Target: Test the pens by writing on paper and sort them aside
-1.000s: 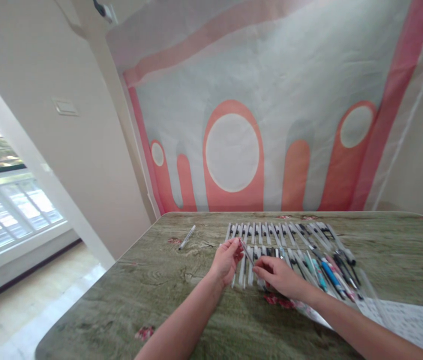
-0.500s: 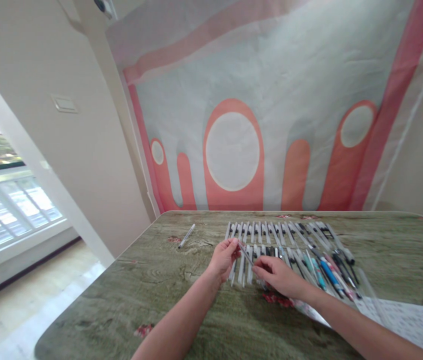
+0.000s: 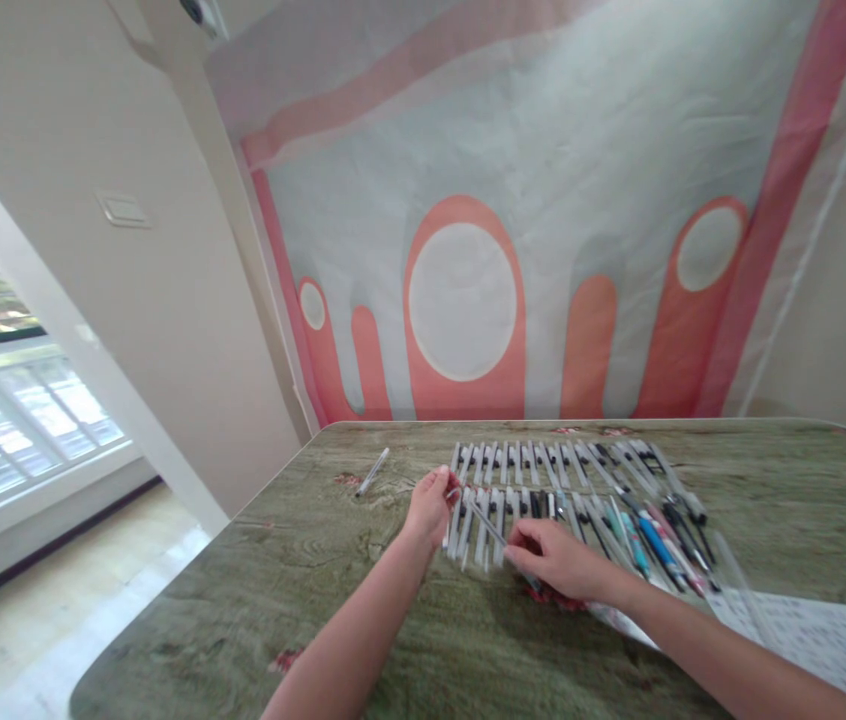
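A slim clear-barrelled pen (image 3: 488, 524) is pinched in my right hand (image 3: 562, 560). It slants from the upper left down through the fingers, and its lower end shows below them. My left hand (image 3: 430, 508) is a little left of the pen's upper end, apart from it. Its thumb and fingers are closed together; anything small between them cannot be made out. Just right of my left hand, clear pens with dark grips lie side by side in a near row (image 3: 481, 540). A far row of similar pens (image 3: 517, 462) lies behind.
A single pen (image 3: 373, 472) lies apart at the left. Coloured pens (image 3: 663, 550), blue, teal and pink among them, lie right of my right hand. A printed white sheet (image 3: 828, 645) and a clear strip (image 3: 744, 580) are on the wood-patterned table (image 3: 243, 600).
My left hand has come off the pen and shifted left, uncovering pens at the near row's left end. The pen stays in my right hand, slightly lower.
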Demonstrator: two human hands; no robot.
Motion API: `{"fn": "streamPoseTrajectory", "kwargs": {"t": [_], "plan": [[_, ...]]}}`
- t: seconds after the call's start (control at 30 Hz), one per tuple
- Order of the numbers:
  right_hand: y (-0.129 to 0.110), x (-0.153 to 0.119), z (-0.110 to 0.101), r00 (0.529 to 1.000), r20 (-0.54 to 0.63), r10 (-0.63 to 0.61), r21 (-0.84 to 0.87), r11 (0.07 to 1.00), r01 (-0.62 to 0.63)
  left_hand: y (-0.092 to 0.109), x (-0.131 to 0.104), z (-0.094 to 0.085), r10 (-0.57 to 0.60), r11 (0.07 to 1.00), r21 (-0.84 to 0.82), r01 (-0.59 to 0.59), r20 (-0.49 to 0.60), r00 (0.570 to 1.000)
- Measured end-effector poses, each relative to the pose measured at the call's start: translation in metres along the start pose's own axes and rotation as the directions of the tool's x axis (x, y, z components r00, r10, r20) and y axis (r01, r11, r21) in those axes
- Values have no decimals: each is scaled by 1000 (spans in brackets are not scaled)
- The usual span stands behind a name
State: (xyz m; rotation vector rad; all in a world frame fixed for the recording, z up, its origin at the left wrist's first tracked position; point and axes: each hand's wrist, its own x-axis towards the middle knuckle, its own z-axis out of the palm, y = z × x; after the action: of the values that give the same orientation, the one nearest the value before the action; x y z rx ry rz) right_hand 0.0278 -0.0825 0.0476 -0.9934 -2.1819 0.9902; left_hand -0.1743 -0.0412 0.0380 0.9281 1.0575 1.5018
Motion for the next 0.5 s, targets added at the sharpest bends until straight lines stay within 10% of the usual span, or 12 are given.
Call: {"fn": "streamPoseTrajectory", "kwargs": {"t": [0.23,0.5], "plan": [[1,2,3,999,-44,-10,28,1000,11,-6,26,-54,342,618,756,-216,-11,939],[3,1,4,1000,-23,5,41,999,-4,-20,25,-71,329,226,958,-176,95,939]]}}
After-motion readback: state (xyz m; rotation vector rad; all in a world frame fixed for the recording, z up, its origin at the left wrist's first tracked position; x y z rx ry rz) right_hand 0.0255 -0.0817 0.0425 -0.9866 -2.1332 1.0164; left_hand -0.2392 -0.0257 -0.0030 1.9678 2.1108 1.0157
